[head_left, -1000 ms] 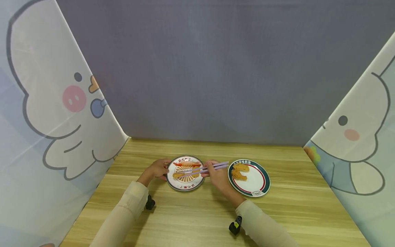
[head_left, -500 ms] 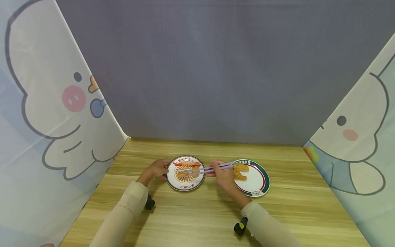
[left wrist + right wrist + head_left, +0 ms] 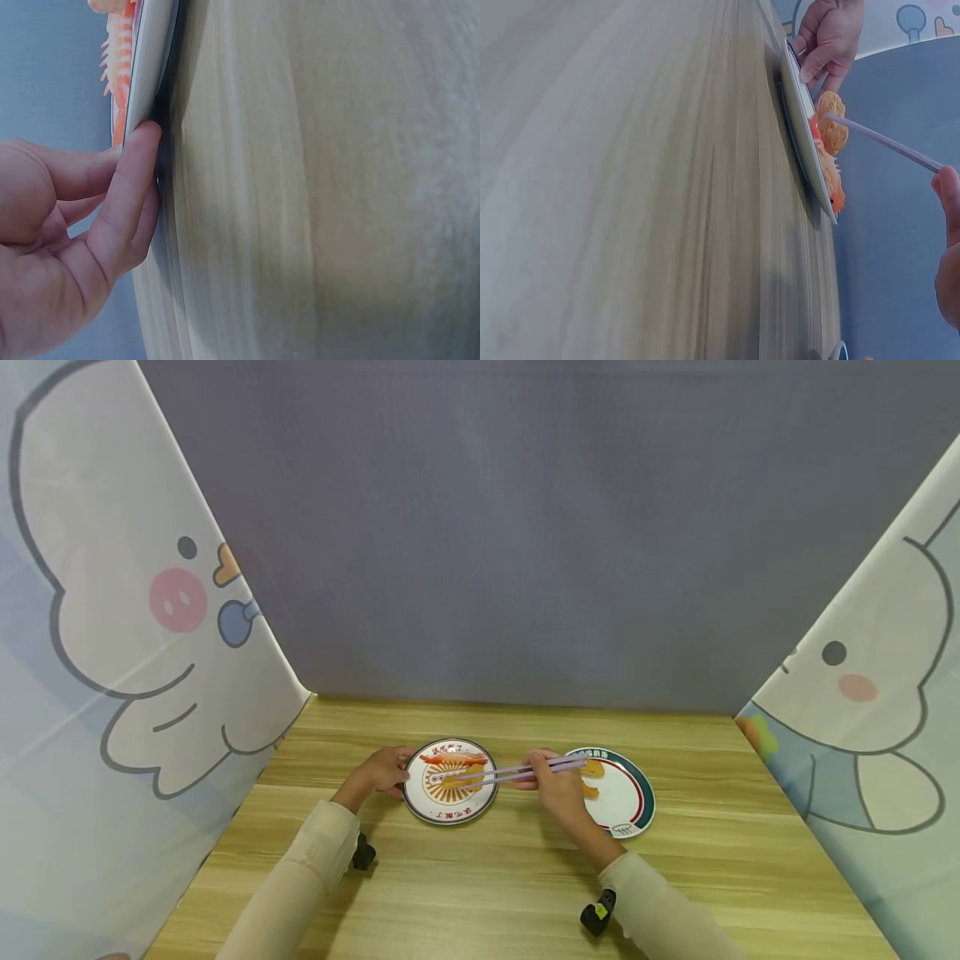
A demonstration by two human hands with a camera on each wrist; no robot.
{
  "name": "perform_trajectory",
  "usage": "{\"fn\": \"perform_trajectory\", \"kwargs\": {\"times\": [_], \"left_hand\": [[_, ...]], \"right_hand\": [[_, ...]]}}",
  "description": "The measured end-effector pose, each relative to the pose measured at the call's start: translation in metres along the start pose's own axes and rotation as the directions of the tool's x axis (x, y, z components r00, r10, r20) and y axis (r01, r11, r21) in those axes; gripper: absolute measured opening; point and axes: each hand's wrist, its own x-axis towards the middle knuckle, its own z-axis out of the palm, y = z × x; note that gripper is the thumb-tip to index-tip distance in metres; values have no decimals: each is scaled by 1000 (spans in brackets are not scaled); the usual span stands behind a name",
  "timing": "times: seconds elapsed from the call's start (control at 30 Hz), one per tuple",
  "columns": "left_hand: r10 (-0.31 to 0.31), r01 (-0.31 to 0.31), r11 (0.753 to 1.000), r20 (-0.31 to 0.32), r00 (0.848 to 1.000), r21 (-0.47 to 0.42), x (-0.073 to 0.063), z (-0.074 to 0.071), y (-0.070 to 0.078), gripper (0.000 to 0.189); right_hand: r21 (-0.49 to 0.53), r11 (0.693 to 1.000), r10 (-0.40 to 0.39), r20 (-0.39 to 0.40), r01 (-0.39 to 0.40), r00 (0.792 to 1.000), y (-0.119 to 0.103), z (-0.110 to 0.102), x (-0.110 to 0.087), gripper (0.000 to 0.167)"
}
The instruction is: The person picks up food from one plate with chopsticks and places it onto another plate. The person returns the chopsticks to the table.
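Observation:
My left hand [image 3: 382, 770] pinches the left rim of a white patterned plate [image 3: 452, 815]; the left wrist view shows its thumb above and fingers beneath. A red-and-orange shrimp [image 3: 450, 760] lies along the far side of this plate. My right hand [image 3: 553, 789] holds purple chopsticks [image 3: 570, 763], their tips pointing left over the plate. Those tips are at a golden fried piece [image 3: 453, 782], with another fried piece [image 3: 476, 770] close beside it. In the right wrist view, a chopstick [image 3: 892, 144] meets a fried piece [image 3: 834, 135]; whether it is lifted, I cannot tell.
A green-rimmed plate [image 3: 622, 793] stands on the right, its fried pieces [image 3: 592, 768] partly covered by my right hand. Both plates are on a wooden table [image 3: 465, 885]. A grey backdrop [image 3: 480, 543] rises behind, with cartoon-printed sheets [image 3: 120, 610] at both sides.
My right hand and the chopsticks have moved right, towards the green-rimmed plate. The fried piece at the tips has shifted right with them. My left hand has stayed at the rim.

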Motion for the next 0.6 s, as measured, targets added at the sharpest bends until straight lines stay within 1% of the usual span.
{"fn": "perform_trajectory", "kwargs": {"times": [0.27,0.4,0.53,0.6], "left_hand": [[-2,2,1000,8,1000,-2,1,0,0,55],[-1,1,1000,23,1000,-18,-1,-1,0,56],[5,-5,1000,35,999,-9,-3,-2,1,56],[-5,6,1000,27,1000,-14,-4,-2,2,56]], "right_hand": [[40,997,-70,-19,70,997,1,-11,-1,36],[24,996,-82,-31,82,996,-1,-16,-1,35],[16,996,-85,-38,86,996,-4,-23,-2,33],[5,996,-87,-49,88,995,-5,-26,-2,32]]}}
